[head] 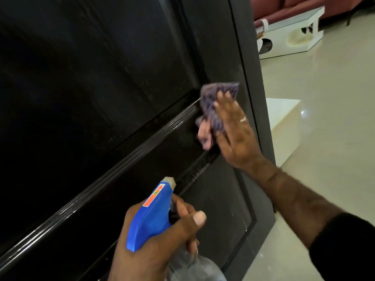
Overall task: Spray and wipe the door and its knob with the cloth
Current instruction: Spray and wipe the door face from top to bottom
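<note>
1 dark door fills the view from 9 to 12 o'clock. 2 hands: 1 right hand on 1 purple cloth, 1 left hand at 6 o'clock gripping 1 spray bottle. 2 white blocks at 3 o'clock.

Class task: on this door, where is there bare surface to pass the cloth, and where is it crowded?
Free: the big upper panel of the door, left of the cloth. Crowded: the ridged rail by the right hand, and above the spray bottle in the left hand.
</note>
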The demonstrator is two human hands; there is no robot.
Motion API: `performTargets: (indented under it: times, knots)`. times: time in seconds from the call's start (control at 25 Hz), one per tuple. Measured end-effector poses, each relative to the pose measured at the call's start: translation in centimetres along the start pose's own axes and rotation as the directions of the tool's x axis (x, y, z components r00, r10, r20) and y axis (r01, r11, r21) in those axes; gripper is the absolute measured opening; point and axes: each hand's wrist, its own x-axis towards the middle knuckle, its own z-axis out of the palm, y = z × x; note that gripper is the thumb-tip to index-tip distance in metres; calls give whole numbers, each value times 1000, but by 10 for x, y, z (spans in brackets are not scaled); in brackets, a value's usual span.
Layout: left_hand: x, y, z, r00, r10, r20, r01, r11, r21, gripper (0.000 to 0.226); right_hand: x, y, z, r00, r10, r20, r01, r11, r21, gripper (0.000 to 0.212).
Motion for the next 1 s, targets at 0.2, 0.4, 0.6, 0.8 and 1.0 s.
performTargets:
  times: [0.2, 0.4, 0.6, 0.8, 1.0]
  knots:
    - [15, 2, 14, 999, 25, 38, -25, 1000, -13, 68, 3, -45, 35, 822, 554, -133, -489, 806, 334, 71]
    - [18, 12, 27, 998, 56, 39, -53, 997, -58, 58, -15, 16, -4, 974, -190, 120, 205, 970, -131, 64]
    - [25, 23, 49, 994, 110, 9, -110, 993, -51, 40, 58, 13, 8, 843, 501, -197, -444, 854, 273, 69]
    - [45, -5, 68, 987, 163, -12, -163, 982, -92, 26, -70, 15, 30, 795, 604, -59, -570, 777, 268, 68]
    - [49, -43, 82, 995, 96, 0, -95, 992, -78, 25, -149, -3, 39, 158, 984, 79, -868, 100, 486, 60]
